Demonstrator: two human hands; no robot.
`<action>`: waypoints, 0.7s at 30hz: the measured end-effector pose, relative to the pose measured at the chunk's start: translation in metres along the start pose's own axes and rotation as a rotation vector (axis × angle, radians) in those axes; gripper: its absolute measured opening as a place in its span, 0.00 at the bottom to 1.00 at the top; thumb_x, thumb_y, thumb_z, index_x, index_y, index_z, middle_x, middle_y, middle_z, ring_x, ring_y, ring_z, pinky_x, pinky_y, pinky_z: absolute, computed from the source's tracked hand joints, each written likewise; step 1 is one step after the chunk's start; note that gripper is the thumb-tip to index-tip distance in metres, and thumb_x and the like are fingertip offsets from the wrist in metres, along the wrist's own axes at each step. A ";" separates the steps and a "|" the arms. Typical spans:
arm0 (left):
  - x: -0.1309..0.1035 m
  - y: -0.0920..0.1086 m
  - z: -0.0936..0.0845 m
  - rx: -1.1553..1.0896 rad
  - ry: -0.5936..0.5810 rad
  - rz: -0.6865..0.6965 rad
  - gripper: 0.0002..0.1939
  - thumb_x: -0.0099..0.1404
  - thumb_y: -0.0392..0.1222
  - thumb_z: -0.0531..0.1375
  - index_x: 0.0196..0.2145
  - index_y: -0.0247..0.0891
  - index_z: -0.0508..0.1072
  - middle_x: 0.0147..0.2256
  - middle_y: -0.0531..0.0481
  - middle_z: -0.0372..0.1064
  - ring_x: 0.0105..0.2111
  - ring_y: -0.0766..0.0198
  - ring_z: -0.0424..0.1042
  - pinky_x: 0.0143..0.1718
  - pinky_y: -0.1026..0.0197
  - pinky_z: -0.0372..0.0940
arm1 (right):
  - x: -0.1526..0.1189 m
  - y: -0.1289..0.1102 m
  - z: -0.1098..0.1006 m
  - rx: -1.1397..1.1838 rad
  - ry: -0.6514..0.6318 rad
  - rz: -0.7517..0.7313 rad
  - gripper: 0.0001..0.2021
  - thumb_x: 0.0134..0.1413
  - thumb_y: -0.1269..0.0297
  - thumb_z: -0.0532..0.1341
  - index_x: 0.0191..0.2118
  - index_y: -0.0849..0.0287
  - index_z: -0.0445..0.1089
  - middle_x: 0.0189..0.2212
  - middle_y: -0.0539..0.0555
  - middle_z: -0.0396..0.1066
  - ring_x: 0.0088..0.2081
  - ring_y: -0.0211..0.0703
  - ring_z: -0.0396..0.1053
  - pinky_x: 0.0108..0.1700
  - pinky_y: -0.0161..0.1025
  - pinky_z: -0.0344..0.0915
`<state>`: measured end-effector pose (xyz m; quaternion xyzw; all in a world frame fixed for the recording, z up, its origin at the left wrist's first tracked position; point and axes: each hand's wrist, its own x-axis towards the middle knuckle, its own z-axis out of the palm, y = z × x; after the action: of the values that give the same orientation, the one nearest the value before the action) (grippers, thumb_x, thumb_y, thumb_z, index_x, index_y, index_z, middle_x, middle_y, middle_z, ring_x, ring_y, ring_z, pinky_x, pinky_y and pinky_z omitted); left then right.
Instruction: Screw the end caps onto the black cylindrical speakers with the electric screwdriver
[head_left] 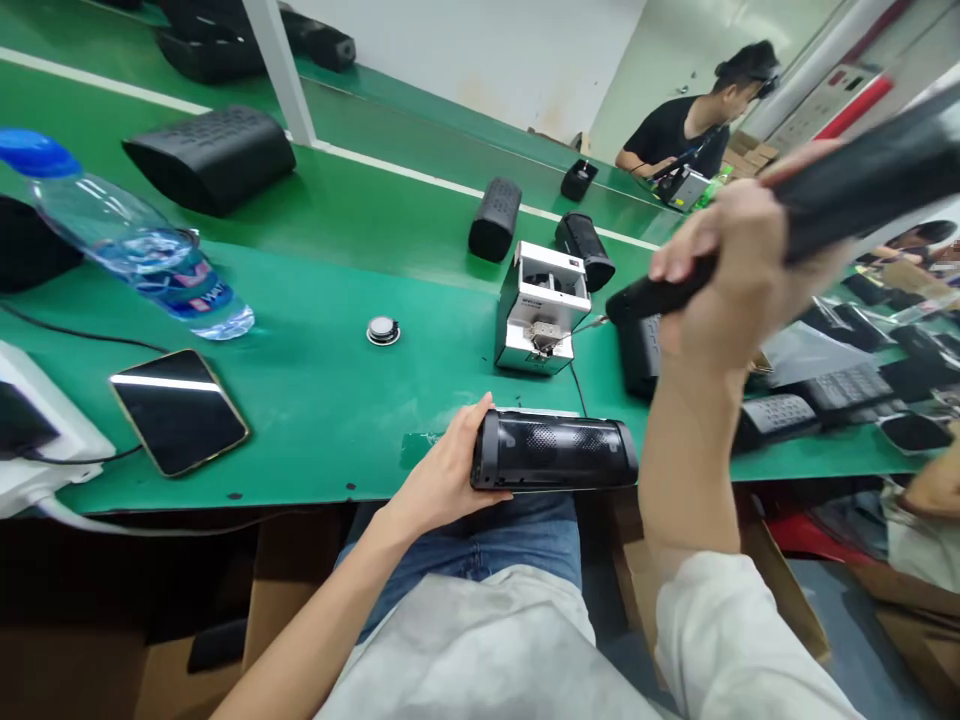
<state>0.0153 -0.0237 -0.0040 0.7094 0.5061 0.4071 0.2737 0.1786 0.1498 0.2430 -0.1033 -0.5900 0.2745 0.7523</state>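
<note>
At the table's front edge, my left hand (pixel 454 455) grips the left end of a black speaker housing (pixel 559 452) with a perforated front panel. My right hand (pixel 739 245), raised and partly blurred, is wrapped round a black electric screwdriver (pixel 862 185). The bit of that screwdriver points down and left, reaching the front of a silver screw feeder box (pixel 536 330). Whether a screw sits on the bit is too small to tell. A small round speaker driver (pixel 383 331) lies on the green mat to the left of the box.
A water bottle (pixel 142 245) and a phone (pixel 180 410) lie at left, near a white power strip (pixel 45 430). Black speaker shells (pixel 210 160) stand along the green bench. More black parts (pixel 840 395) crowd the right side. Another person (pixel 686 130) works across the bench.
</note>
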 end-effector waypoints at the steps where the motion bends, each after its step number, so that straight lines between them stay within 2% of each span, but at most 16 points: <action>1: 0.000 0.000 0.000 -0.003 0.000 -0.010 0.77 0.59 0.37 0.81 0.82 0.59 0.28 0.78 0.32 0.51 0.78 0.31 0.57 0.74 0.30 0.65 | 0.003 0.018 0.002 -0.026 -0.009 0.005 0.13 0.56 0.64 0.75 0.35 0.46 0.70 0.18 0.39 0.57 0.15 0.38 0.56 0.17 0.42 0.52; 4: 0.000 0.000 0.000 -0.011 -0.003 -0.017 0.77 0.59 0.37 0.81 0.82 0.59 0.29 0.77 0.32 0.52 0.78 0.32 0.58 0.74 0.30 0.65 | 0.003 0.054 0.000 -0.092 -0.065 0.063 0.17 0.55 0.52 0.79 0.36 0.45 0.69 0.18 0.38 0.57 0.15 0.38 0.56 0.17 0.43 0.54; 9: 0.000 0.000 -0.001 -0.017 -0.006 -0.018 0.76 0.59 0.38 0.81 0.82 0.58 0.29 0.77 0.32 0.53 0.77 0.32 0.59 0.74 0.30 0.65 | -0.002 0.074 -0.006 -0.173 -0.071 0.120 0.25 0.56 0.37 0.76 0.39 0.44 0.64 0.21 0.37 0.57 0.17 0.34 0.48 0.19 0.41 0.54; 11: 0.001 0.001 -0.001 -0.022 -0.008 -0.020 0.76 0.60 0.38 0.81 0.83 0.58 0.30 0.76 0.32 0.53 0.77 0.32 0.60 0.74 0.30 0.65 | -0.003 0.079 -0.007 -0.159 -0.068 0.132 0.26 0.54 0.35 0.76 0.39 0.44 0.64 0.21 0.37 0.56 0.17 0.34 0.48 0.19 0.41 0.53; 13: 0.001 0.001 -0.002 -0.024 -0.007 -0.015 0.75 0.60 0.37 0.81 0.83 0.58 0.30 0.76 0.32 0.54 0.76 0.32 0.61 0.73 0.30 0.65 | -0.004 0.081 -0.007 -0.134 -0.061 0.143 0.24 0.52 0.40 0.76 0.38 0.45 0.65 0.20 0.37 0.55 0.15 0.34 0.49 0.17 0.42 0.51; 15: 0.001 0.001 -0.001 -0.022 -0.003 -0.004 0.75 0.60 0.38 0.81 0.83 0.57 0.30 0.76 0.32 0.54 0.76 0.32 0.61 0.73 0.30 0.65 | -0.007 0.076 -0.007 -0.116 -0.035 0.153 0.18 0.51 0.48 0.75 0.36 0.46 0.66 0.18 0.37 0.54 0.14 0.35 0.49 0.15 0.43 0.49; 17: 0.002 0.000 -0.001 -0.019 0.002 0.011 0.75 0.60 0.38 0.81 0.83 0.57 0.30 0.76 0.32 0.54 0.76 0.33 0.61 0.74 0.30 0.65 | -0.011 0.061 -0.006 -0.109 -0.021 0.177 0.15 0.50 0.54 0.73 0.36 0.46 0.67 0.18 0.37 0.55 0.14 0.35 0.50 0.15 0.42 0.49; 21: 0.003 -0.002 -0.001 -0.010 0.011 0.040 0.76 0.60 0.40 0.81 0.83 0.55 0.29 0.75 0.31 0.54 0.76 0.32 0.61 0.74 0.29 0.63 | -0.020 -0.004 -0.011 -0.084 -0.012 0.216 0.09 0.53 0.63 0.71 0.37 0.47 0.70 0.18 0.40 0.55 0.15 0.36 0.53 0.17 0.41 0.50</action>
<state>0.0140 -0.0205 -0.0046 0.7159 0.4911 0.4188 0.2662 0.1868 0.1377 0.2248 -0.1960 -0.5910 0.3295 0.7097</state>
